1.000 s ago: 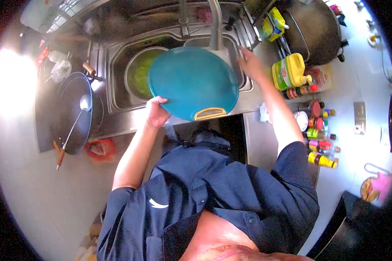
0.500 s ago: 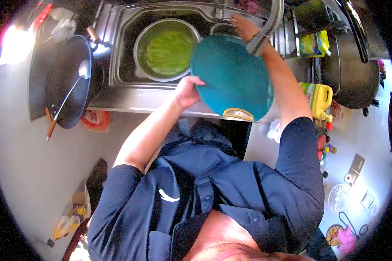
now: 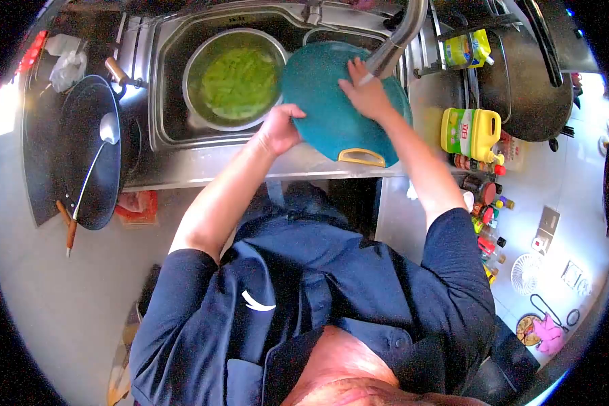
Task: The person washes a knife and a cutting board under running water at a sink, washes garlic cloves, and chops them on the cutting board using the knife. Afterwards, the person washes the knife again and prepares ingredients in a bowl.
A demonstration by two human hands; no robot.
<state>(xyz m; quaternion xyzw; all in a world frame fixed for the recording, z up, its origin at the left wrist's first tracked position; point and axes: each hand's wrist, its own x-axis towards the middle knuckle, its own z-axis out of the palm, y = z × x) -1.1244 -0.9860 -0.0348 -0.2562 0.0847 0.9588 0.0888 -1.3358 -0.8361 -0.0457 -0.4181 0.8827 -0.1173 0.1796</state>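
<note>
My left hand [image 3: 282, 128] grips the left edge of a round teal board [image 3: 331, 108], its thumb on the top face. The board is over the right part of the sink, with its yellow-rimmed handle toward me. My right hand [image 3: 367, 91] lies on the board's face near the faucet [image 3: 402, 40], its fingers spread. Just left of the board, a metal bowl [image 3: 189, 88] with green vegetables [image 3: 240, 81] in liquid sits in the sink [image 3: 157, 115].
On the left are a dark wok [image 3: 88, 176] and a ladle [image 3: 108, 128] lying in it. A yellow jug [image 3: 477, 135], several bottles and a large dark pan [image 3: 534, 95] stand on the right. The faucet arches over the board.
My right hand has come from behind the faucet onto the board's face. The board stays in my left hand. The view has shifted, and the bowl shows more fully than a second ago.
</note>
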